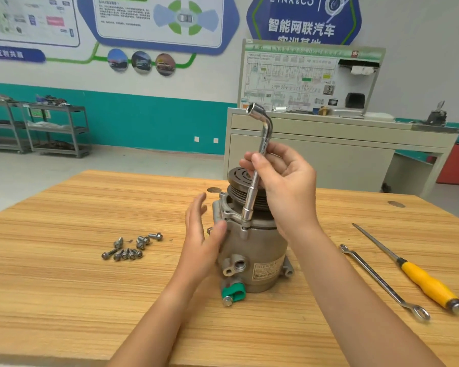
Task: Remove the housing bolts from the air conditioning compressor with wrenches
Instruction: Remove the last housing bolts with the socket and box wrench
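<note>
Standing upright on wooden worktop [64,287]: compressor [260,247], pulley end up. Left hand [202,239] against its side, fingers straight, slightly apart. Right hand [286,181] has fingers clamped on L-shaped socket wrench [256,176], lower socket on housing flange. Spanner [382,282] and yellow-handled screwdriver [419,276] lying well right. Loose bolts [130,247] clustered left of compressor.

Upright grey compressor [260,250], pulley [236,196] uppermost; socket wrench [255,186] seated on its upper flange; loose bolts [129,247] left, spanner [379,279] right.
</note>
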Available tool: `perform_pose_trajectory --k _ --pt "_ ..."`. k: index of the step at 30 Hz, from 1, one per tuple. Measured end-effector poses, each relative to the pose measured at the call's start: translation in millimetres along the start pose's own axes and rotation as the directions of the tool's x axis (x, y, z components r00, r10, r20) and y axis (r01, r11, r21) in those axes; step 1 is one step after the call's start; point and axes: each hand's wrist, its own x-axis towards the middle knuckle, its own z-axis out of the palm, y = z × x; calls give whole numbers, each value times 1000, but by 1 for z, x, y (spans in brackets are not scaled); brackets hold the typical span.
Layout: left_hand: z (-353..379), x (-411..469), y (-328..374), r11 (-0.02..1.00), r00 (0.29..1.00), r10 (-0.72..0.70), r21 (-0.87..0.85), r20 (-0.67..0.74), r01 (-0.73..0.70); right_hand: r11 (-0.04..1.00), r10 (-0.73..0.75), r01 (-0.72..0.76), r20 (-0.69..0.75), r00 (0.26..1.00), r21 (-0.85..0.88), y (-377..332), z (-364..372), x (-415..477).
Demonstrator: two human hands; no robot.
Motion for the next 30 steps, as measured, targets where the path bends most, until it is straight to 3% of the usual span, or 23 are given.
perform_pose_trajectory --k 3,6,8,11,13,20,23,25,30 --pt "-5 18 53 980 981 193 -45 -27 -194 969 -25 44 83 996 -243 -1 -3 3" --pt "-9 48 109 944 949 310 -136 51 -300 863 -79 144 153 985 -484 -2 -4 4" --pt "-15 62 133 950 933 292 -179 212 -257 855 -48 132 176 983 -502 -7 -6 7" --pt "-33 75 145 965 829 239 -218 505 -145 862 33 87 227 973 -499 -14 -12 12" --pt "-43 80 150 975 794 215 -175 568 -138 853 71 92 289 955 -513 -17 -12 13" --pt "-34 91 172 928 843 231 151 486 -341 783 77 159 348 934 -601 -23 -6 17" --pt "-18 95 177 827 865 250 368 434 -424 718 -151 284 256 955 -635 -21 -3 15" --pt "-10 98 180 785 891 207 475 404 -398 667 -268 329 196 943 -668 -17 -1 14" --pt "-16 101 174 865 900 111 405 422 -296 706 -265 307 164 950 -638 -17 -8 17"
